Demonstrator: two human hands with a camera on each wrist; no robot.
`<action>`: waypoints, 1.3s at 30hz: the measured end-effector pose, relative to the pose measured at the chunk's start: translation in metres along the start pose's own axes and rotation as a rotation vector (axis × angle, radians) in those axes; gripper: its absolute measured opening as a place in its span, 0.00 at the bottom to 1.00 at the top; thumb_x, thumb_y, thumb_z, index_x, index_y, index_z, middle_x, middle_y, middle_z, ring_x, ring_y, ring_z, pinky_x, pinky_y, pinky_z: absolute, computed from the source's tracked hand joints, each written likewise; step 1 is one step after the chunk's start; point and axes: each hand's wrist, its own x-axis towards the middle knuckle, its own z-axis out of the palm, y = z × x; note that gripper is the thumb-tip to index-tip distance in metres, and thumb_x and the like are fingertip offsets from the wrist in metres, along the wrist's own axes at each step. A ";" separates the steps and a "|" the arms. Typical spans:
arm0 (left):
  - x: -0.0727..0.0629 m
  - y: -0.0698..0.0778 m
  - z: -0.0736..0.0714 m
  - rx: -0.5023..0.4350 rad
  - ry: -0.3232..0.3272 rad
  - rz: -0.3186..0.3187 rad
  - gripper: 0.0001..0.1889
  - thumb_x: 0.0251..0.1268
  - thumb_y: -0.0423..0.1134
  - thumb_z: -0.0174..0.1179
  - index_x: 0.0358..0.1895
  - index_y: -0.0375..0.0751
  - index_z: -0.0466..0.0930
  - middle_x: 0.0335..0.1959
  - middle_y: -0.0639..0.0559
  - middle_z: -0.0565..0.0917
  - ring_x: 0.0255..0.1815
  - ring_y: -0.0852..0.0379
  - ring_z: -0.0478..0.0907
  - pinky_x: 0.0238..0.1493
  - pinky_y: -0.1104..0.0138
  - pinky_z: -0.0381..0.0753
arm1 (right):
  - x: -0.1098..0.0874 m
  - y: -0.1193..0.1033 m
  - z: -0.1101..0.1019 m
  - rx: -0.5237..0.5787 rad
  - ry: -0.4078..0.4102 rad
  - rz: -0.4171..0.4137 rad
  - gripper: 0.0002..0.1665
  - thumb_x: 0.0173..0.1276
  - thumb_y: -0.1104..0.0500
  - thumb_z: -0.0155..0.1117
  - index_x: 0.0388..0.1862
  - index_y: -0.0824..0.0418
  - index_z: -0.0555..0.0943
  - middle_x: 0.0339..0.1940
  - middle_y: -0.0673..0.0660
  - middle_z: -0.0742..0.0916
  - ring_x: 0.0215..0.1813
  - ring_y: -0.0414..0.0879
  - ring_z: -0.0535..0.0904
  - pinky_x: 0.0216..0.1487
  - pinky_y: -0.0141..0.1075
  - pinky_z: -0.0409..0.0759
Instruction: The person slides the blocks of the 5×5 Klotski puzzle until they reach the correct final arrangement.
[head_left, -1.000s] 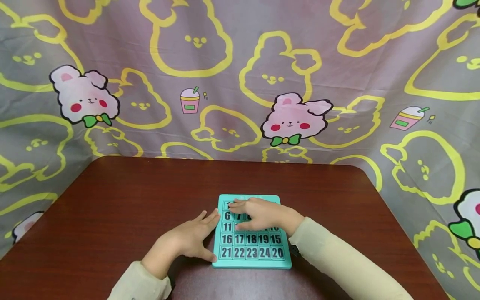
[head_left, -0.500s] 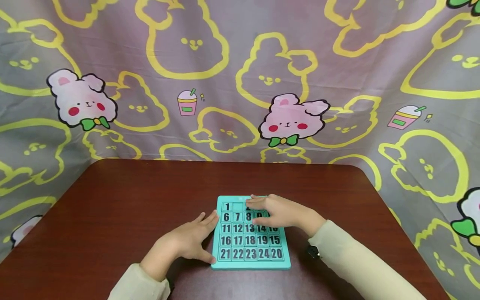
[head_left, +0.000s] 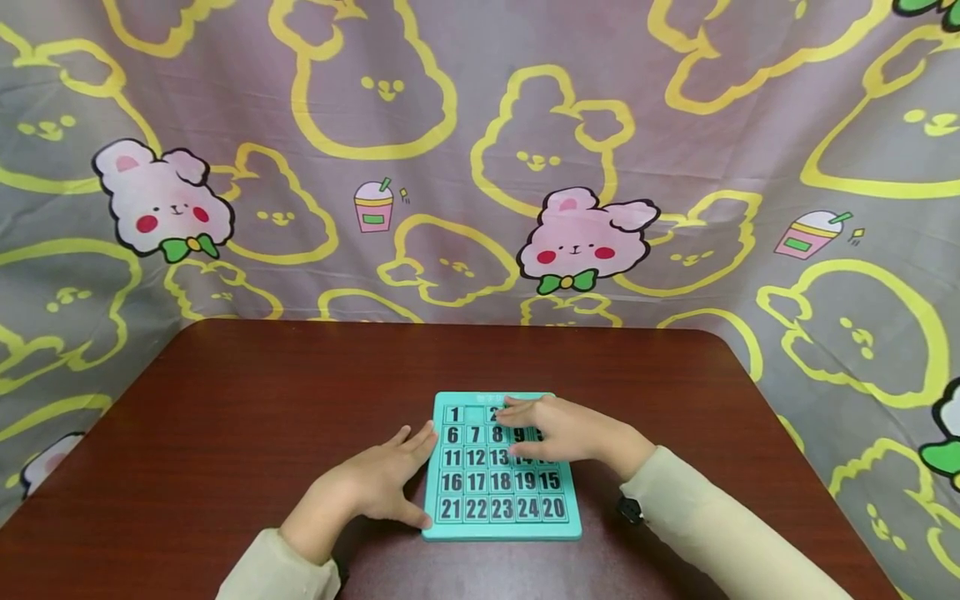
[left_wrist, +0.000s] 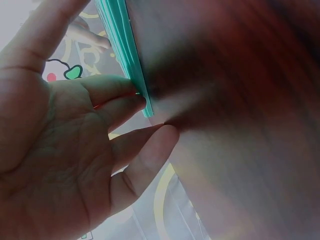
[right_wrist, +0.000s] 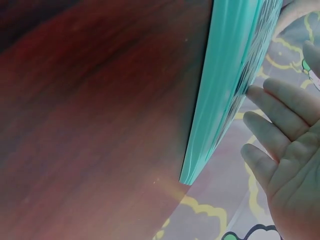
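Observation:
A turquoise sliding number puzzle (head_left: 502, 532) lies flat on the table, its black-numbered tiles in rows. In the top row an empty slot (head_left: 474, 414) sits between tile 1 (head_left: 453, 414) and tile 2 (head_left: 493, 415). My left hand (head_left: 372, 483) braces the puzzle's left side, fingertips at the upper edge and thumb by the near corner. Over the upper right tiles reaches my right hand (head_left: 572, 430), its fingers extended and hiding several numbers. From the right wrist view, those fingertips (right_wrist: 254, 92) are right at the tile face.
The dark red-brown wooden table (head_left: 300, 375) has rounded far corners. Behind it hangs a grey-pink curtain (head_left: 450, 100) with yellow bunny outlines. A small black device (head_left: 630, 509) shows below the right sleeve (head_left: 697, 508).
My right hand has moved right across the top rows, uncovering the empty slot and several tiles; over the last half second it shifts only slightly. The left hand stays at the puzzle's edge.

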 end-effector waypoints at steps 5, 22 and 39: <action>0.000 -0.001 0.000 0.003 0.001 -0.002 0.58 0.47 0.55 0.77 0.79 0.42 0.53 0.83 0.51 0.50 0.82 0.40 0.45 0.72 0.41 0.61 | 0.005 -0.004 0.000 -0.003 -0.019 -0.004 0.33 0.71 0.46 0.63 0.70 0.59 0.74 0.71 0.54 0.77 0.80 0.53 0.61 0.74 0.57 0.64; 0.000 0.000 0.000 0.005 0.009 -0.003 0.57 0.47 0.55 0.77 0.79 0.40 0.54 0.82 0.50 0.51 0.82 0.38 0.46 0.72 0.41 0.62 | 0.022 -0.015 0.004 -0.015 -0.042 -0.039 0.33 0.72 0.45 0.61 0.71 0.58 0.72 0.73 0.53 0.76 0.80 0.50 0.60 0.72 0.49 0.69; 0.000 -0.001 0.000 0.008 0.004 0.005 0.57 0.47 0.54 0.77 0.79 0.40 0.53 0.82 0.50 0.50 0.82 0.39 0.46 0.72 0.41 0.61 | -0.024 0.016 -0.005 0.035 0.087 -0.005 0.33 0.71 0.48 0.64 0.70 0.63 0.73 0.69 0.58 0.78 0.78 0.57 0.62 0.68 0.55 0.72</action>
